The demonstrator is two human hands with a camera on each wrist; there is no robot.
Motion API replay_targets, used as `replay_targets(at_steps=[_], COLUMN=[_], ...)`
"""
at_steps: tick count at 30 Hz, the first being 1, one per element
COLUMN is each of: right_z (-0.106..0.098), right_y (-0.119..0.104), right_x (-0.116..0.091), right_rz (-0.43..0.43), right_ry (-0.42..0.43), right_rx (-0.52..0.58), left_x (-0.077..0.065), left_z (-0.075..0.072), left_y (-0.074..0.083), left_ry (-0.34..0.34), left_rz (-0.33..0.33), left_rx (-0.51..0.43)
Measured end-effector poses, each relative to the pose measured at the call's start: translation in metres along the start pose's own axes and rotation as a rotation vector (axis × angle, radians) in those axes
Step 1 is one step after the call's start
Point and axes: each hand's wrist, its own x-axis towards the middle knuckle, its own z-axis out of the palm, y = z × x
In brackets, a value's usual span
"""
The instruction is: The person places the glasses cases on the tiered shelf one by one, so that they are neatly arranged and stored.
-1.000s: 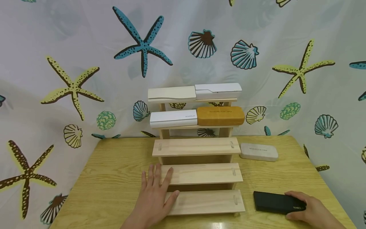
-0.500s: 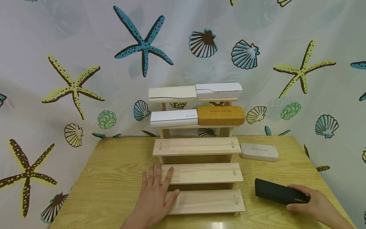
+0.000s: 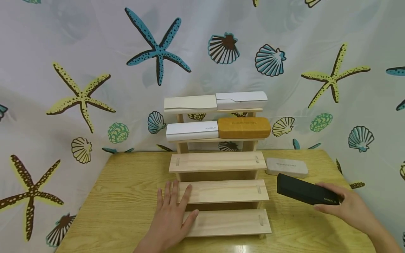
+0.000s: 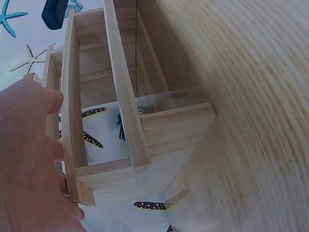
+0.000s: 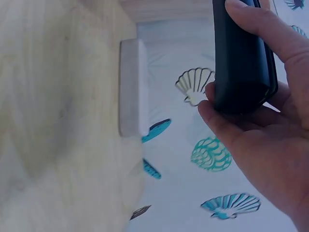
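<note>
My right hand [image 3: 349, 205] grips the right end of a long black glasses case [image 3: 305, 189], thumb on one side and fingers round the other. The case is raised over the table, its left end tilted up; the right wrist view shows the same black case [image 5: 241, 63] well off the tabletop. My left hand [image 3: 169, 214] lies with fingers spread on the left end of a wooden step rack [image 3: 227, 191], across the lower two shelves. In the left wrist view, fingers rest along the edge of the rack [image 4: 72, 121].
A grey case [image 3: 286, 167] lies on the table right of the rack. The upper shelves hold a cream case [image 3: 190, 103], a white case [image 3: 242, 101], another white case [image 3: 191, 131] and an orange case [image 3: 243, 127]. A patterned curtain [image 3: 202, 52] hangs behind.
The black case has been lifted from the tabletop and moved up and slightly left with my right hand, its left end rising. My left hand has stayed on the rack.
</note>
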Motion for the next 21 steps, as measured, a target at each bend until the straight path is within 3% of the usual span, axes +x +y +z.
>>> replay_targets(at_steps=[7, 12, 21], right_z=[-0.006, -0.005, 0.01], right_y=[-0.031, -0.058, -0.101], right_x=[0.013, 0.026, 0.055], right_rz=[-0.136, -0.159, -0.271], right_ry=[0.074, 0.055, 0.017], right_rx=[-0.042, -0.074, -0.009], left_x=[0.0, 0.0, 0.0], left_z=[-0.001, -0.001, 0.002], left_y=[0.0, 0.0, -0.001], left_ry=[-0.002, 0.004, 0.021], left_rz=[0.0, 0.005, 0.014], left_rx=[-0.007, -0.001, 0.019])
